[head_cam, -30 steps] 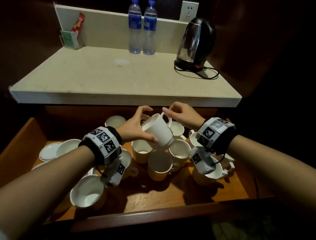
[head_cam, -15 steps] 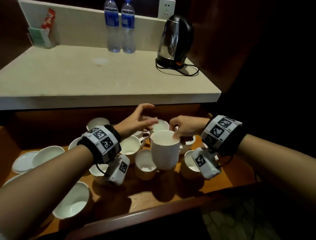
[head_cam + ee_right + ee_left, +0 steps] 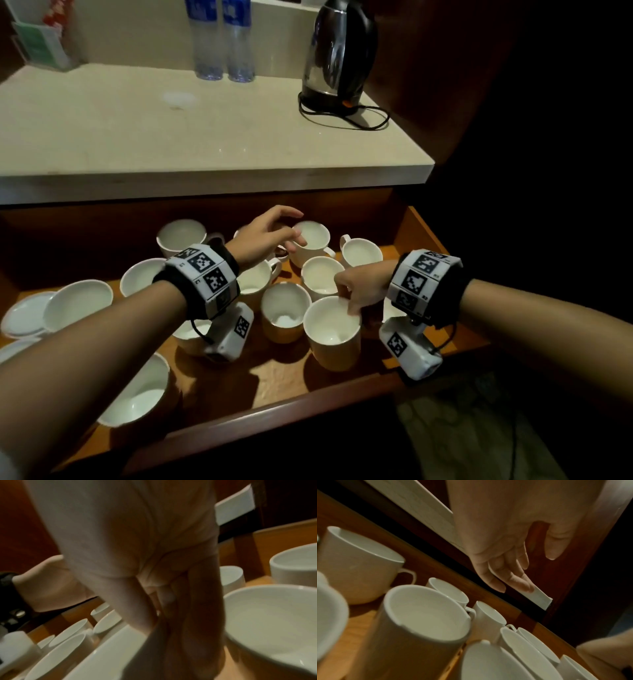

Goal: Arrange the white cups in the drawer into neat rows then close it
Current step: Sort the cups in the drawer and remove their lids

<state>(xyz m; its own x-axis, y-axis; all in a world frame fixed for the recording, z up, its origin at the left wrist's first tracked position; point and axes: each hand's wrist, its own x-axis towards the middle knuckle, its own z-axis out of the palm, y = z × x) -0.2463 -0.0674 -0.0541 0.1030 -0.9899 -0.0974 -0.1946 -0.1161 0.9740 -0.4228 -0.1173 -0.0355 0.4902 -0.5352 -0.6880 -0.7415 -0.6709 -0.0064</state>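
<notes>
Several white cups stand scattered in the open wooden drawer (image 3: 274, 387). My right hand (image 3: 346, 303) pinches the rim of one upright white cup (image 3: 330, 334), which stands on the drawer floor near the front right. The right wrist view shows my right hand (image 3: 163, 615) with fingers reaching over that cup's rim (image 3: 111, 649). My left hand (image 3: 294, 231) hovers over the back cups with loosely spread fingers, the thumb near the rim of a back cup (image 3: 311, 236). In the left wrist view the left hand (image 3: 513, 574) holds nothing above the cups (image 3: 423, 615).
Saucers (image 3: 24, 315) and wider cups (image 3: 78, 301) lie at the drawer's left. A pale countertop (image 3: 205, 137) overhangs the back of the drawer, carrying a kettle (image 3: 339, 51) with its cord and two water bottles (image 3: 222, 37). Another cup (image 3: 274, 622) stands close by the held one.
The cup held tilted in the air by both hands has come down upright onto the drawer floor. My left hand let go of it and moved back over the rear cups.
</notes>
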